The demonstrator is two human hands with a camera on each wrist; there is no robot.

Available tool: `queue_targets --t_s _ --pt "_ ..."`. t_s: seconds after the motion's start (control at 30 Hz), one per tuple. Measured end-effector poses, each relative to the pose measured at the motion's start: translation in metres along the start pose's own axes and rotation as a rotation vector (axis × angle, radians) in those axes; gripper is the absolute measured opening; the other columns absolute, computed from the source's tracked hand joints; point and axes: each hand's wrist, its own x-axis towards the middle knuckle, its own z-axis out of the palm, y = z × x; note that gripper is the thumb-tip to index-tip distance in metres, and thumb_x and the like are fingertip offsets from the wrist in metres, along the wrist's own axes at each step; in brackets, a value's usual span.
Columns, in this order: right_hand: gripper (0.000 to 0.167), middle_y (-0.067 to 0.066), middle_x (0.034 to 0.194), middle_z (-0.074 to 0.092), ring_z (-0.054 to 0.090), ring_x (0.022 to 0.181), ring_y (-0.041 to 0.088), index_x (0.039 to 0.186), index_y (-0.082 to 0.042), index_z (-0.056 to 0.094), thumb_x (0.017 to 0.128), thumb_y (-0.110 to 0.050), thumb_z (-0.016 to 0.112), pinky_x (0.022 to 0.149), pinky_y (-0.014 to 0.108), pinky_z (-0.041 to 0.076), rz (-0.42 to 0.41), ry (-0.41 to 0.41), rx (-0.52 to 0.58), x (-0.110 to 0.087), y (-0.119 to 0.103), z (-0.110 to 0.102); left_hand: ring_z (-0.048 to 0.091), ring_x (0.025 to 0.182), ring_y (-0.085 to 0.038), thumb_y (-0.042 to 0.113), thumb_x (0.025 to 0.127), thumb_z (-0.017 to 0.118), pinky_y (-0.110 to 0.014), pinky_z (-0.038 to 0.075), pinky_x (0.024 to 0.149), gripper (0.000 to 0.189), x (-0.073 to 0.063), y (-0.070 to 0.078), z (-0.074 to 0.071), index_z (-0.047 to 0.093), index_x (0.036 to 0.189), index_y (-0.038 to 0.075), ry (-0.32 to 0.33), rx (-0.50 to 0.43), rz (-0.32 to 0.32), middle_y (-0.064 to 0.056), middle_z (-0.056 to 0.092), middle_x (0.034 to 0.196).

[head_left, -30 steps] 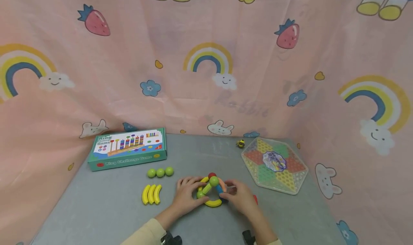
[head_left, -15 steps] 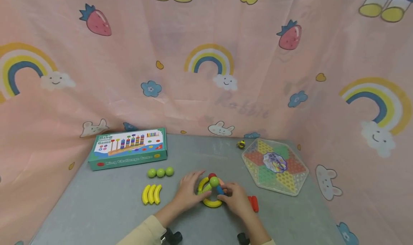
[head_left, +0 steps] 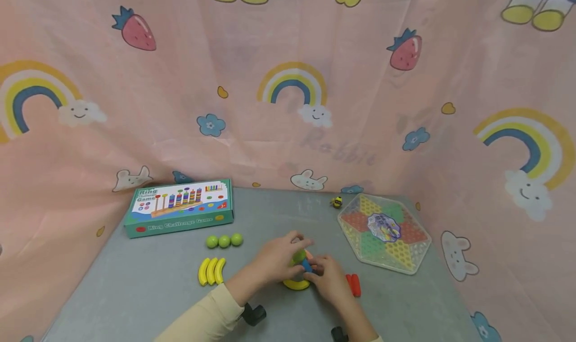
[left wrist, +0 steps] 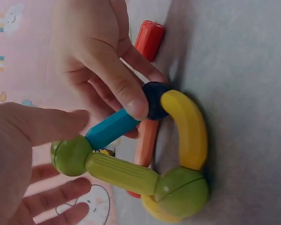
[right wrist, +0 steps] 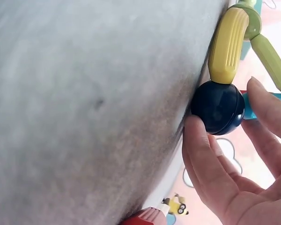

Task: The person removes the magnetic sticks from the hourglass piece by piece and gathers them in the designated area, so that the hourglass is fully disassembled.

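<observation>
A toy frame of rods and balls stands on the grey table between the hands. Its base shows a curved yellow rod, a green ball and a dark blue ball. A light green rod and a blue rod slope up to a green top ball. My left hand reaches around that top ball, thumb extended and fingers spread. My right hand pinches the dark blue ball at the lower end of the blue rod. An orange rod lies behind, partly hidden.
Left of the hands are several green balls and curved yellow rods. Red rods lie right of the right hand. Farther back are a Ring Challenge Game box, a hexagonal game board and a small yellow-black figure.
My left hand has left the frame's left side and moved up and right over the top ball. The right hand has shifted slightly left, revealing the red rods, and stays at the frame.
</observation>
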Motion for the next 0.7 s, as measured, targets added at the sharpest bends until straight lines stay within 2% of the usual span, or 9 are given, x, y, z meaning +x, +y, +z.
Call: queue_targets --t_s 0.17,0.3,0.47,0.57,0.7 --pt "0.038 0.013 0.117 0.062 0.070 0.104 0.030 0.117 -0.001 0.072 0.085 -0.019 0.082 0.085 0.043 0.058 -0.020 0.006 -0.017 -0.0015 -0.0012 -0.0004 0.066 0.101 -0.013 0.027 0.088 0.078 -0.030 0.057 0.084 0.037 0.0057 0.0050 -0.0032 0.072 0.125 0.025 -0.006 0.134 0.084 0.003 0.065 0.122" --pt "0.038 0.017 0.118 0.063 0.069 0.105 0.033 0.117 0.001 0.072 0.085 -0.020 0.081 0.088 0.047 0.057 -0.046 0.002 -0.076 -0.0022 -0.0033 -0.0010 0.066 0.100 -0.011 0.023 0.090 0.076 -0.028 0.056 0.084 0.027 0.0070 0.0063 -0.0040 0.076 0.116 0.024 -0.008 0.155 0.082 0.004 0.068 0.115" --pt "0.035 0.016 0.119 0.064 0.065 0.108 0.034 0.115 -0.001 0.074 0.087 -0.020 0.080 0.090 0.050 0.055 -0.060 0.002 -0.134 -0.0026 -0.0038 -0.0018 0.067 0.101 -0.011 0.023 0.090 0.075 -0.028 0.056 0.086 0.026 0.0088 0.0056 -0.0021 0.076 0.116 0.020 -0.010 0.059 0.046 0.004 0.070 0.115" --pt "0.034 0.016 0.120 0.065 0.065 0.110 0.035 0.115 -0.001 0.074 0.087 -0.018 0.079 0.091 0.051 0.054 -0.047 0.005 -0.142 -0.0024 -0.0049 -0.0011 0.067 0.096 -0.010 0.019 0.090 0.074 -0.023 0.055 0.081 0.026 0.0095 0.0043 -0.0018 0.076 0.115 0.015 -0.002 -0.071 0.008 0.002 0.072 0.113" --pt "0.033 0.016 0.120 0.066 0.064 0.111 0.036 0.115 -0.002 0.075 0.087 -0.018 0.080 0.092 0.053 0.054 -0.030 0.008 -0.142 -0.0019 -0.0063 0.0005 0.064 0.087 -0.006 0.017 0.088 0.075 -0.018 0.052 0.072 0.026 0.0102 0.0018 -0.0018 0.076 0.114 0.013 -0.001 -0.186 -0.035 0.000 0.073 0.110"
